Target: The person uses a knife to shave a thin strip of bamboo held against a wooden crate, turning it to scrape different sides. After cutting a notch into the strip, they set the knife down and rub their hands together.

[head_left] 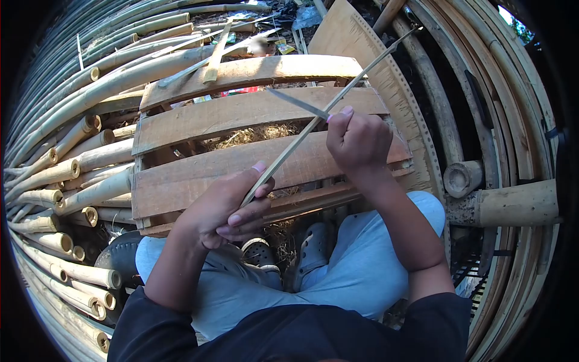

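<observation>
My left hand [232,202] is closed round the lower end of a long, thin bamboo strip [289,149], thumb stretched along its top. The strip slants up and to the right, over a slatted wooden bench [199,181]. In my right hand [362,139] is a knife [295,101], gripped in a fist with its blade pointing up and left. The handle is hidden inside the fist. Where the blade leaves the hand, it crosses the strip about midway along, right by my right thumb.
Bamboo poles [90,157] lie stacked on the left. A split bamboo piece [217,54] rests on the bench's far slat. At the right stand a plywood sheet [362,51], a thick bamboo post [518,203] and long curved-looking slats [512,78]. Straw shows between the bench slats.
</observation>
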### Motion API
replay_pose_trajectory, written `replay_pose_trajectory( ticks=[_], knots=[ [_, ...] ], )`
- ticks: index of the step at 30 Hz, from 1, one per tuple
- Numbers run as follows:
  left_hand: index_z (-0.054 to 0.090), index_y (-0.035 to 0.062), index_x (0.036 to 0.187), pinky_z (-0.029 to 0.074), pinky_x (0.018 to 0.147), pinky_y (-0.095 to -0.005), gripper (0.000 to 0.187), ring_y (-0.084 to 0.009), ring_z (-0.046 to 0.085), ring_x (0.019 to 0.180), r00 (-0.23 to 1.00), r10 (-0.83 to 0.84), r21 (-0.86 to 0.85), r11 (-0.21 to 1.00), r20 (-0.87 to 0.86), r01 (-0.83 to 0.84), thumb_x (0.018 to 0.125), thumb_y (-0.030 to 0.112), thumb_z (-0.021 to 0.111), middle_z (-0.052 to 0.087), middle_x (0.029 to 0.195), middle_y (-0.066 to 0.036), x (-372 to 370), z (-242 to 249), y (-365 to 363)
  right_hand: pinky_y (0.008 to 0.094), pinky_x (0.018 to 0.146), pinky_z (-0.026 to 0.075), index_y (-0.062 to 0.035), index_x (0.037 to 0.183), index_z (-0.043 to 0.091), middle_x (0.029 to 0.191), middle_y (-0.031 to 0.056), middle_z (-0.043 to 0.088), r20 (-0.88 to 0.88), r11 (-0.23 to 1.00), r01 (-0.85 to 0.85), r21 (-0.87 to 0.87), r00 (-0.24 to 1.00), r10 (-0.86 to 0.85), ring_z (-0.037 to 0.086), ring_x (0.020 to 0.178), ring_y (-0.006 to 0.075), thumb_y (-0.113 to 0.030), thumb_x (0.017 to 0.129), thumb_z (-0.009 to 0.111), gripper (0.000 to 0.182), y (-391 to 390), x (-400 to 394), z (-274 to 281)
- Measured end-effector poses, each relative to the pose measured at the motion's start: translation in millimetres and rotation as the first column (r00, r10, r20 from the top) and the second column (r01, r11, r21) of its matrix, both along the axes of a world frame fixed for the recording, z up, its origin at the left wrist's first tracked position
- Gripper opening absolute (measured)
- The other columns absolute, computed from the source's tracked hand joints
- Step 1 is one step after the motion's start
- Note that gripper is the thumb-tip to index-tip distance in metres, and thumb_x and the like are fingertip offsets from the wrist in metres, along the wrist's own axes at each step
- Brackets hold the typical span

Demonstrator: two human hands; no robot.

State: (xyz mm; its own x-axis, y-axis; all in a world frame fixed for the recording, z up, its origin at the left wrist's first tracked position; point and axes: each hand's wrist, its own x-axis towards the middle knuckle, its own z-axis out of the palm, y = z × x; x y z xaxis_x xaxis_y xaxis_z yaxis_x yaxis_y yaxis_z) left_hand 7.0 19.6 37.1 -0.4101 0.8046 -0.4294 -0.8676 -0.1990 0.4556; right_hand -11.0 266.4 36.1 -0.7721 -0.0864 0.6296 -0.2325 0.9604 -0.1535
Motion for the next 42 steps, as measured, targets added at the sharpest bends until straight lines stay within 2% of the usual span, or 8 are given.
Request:
replay_pose_trajectory(
  ticks=[15,19,23,27,31,36,40,42],
  knots=[
    [0.043,0.0099,0.083,0.017,0.025,-0.0174,0.038,-0.0035,0.024,0.028,0.992,-0.008,0.103,0.995,0.128,-0.005,0.107,0.039,0.036,0.033,0.043,0.004,-3,-4,2,0.0431,0.048,0.047,-0.0048,0.055,0.060,0.049,0.0170,0.053,0.081,0.985,0.170,0.022,0.982,-0.171,0.056,0.045,0.0357,-0.016,0.088,0.047,0.037,22,-20,7],
    [0.043,0.0105,0.083,0.020,0.026,-0.0163,0.038,-0.0034,0.025,0.028,0.997,-0.027,0.095,0.995,0.069,0.021,0.107,0.040,0.035,0.034,0.044,0.004,-1,2,-2,0.0439,0.046,0.047,-0.0024,0.054,0.060,0.049,0.0189,0.054,0.009,0.989,-0.133,0.065,0.991,0.133,0.058,0.045,0.0366,-0.017,0.091,0.047,0.042,5,-6,9],
    [0.043,0.0104,0.083,0.019,0.025,-0.0167,0.038,-0.0038,0.025,0.028,0.997,-0.028,0.105,0.994,0.078,0.020,0.107,0.039,0.036,0.034,0.044,0.004,0,-1,2,0.0444,0.048,0.046,-0.0029,0.055,0.058,0.050,0.0181,0.053,0.083,0.918,0.365,0.155,0.921,-0.380,0.056,0.045,0.0358,-0.016,0.087,0.049,0.036,33,-28,11],
    [0.043,0.0106,0.083,0.018,0.025,-0.0169,0.038,-0.0036,0.025,0.028,0.998,-0.029,0.067,0.997,0.050,0.025,0.107,0.039,0.036,0.034,0.044,0.005,-3,0,-1,0.0437,0.043,0.048,-0.0038,0.051,0.059,0.047,0.0171,0.055,-0.051,0.979,-0.188,0.084,0.980,0.193,0.058,0.042,0.0331,-0.019,0.091,0.048,0.045,12,-12,6],
    [0.042,0.0106,0.083,0.018,0.025,-0.0170,0.037,-0.0035,0.025,0.028,0.994,-0.035,0.115,0.993,0.102,0.023,0.107,0.038,0.035,0.034,0.044,0.004,0,0,-2,0.0483,0.046,0.044,-0.0030,0.055,0.056,0.048,0.0194,0.051,0.045,0.940,0.317,0.126,0.945,-0.324,0.055,0.044,0.0368,-0.014,0.089,0.046,0.038,27,-24,10],
    [0.041,0.0117,0.082,0.018,0.025,-0.0169,0.037,-0.0039,0.025,0.027,0.981,-0.046,0.179,0.984,0.189,0.012,0.107,0.038,0.034,0.034,0.043,0.005,-4,-1,-5,0.0418,0.041,0.046,-0.0053,0.048,0.053,0.046,0.0167,0.052,-0.032,0.984,-0.166,-0.060,0.986,0.164,0.055,0.040,0.0340,-0.015,0.088,0.050,0.041,-6,5,-4],
    [0.040,0.0126,0.082,0.018,0.024,-0.0169,0.036,-0.0034,0.026,0.027,0.968,-0.062,0.250,0.968,0.241,0.000,0.108,0.036,0.031,0.034,0.043,0.005,-3,-1,-5,0.0409,0.040,0.045,-0.0067,0.048,0.053,0.044,0.0154,0.050,-0.011,0.981,0.176,0.075,0.984,-0.176,0.054,0.039,0.0331,-0.015,0.088,0.050,0.040,-12,0,8],
    [0.040,0.0133,0.081,0.019,0.024,-0.0170,0.038,-0.0032,0.026,0.027,0.976,-0.070,0.166,0.986,0.205,0.036,0.108,0.037,0.029,0.033,0.043,0.005,-1,4,-3,0.0417,0.037,0.044,-0.0073,0.046,0.052,0.042,0.0149,0.049,-0.050,0.953,-0.301,-0.029,0.953,0.299,0.054,0.037,0.0327,-0.014,0.089,0.050,0.043,-35,23,1]
  ],
)
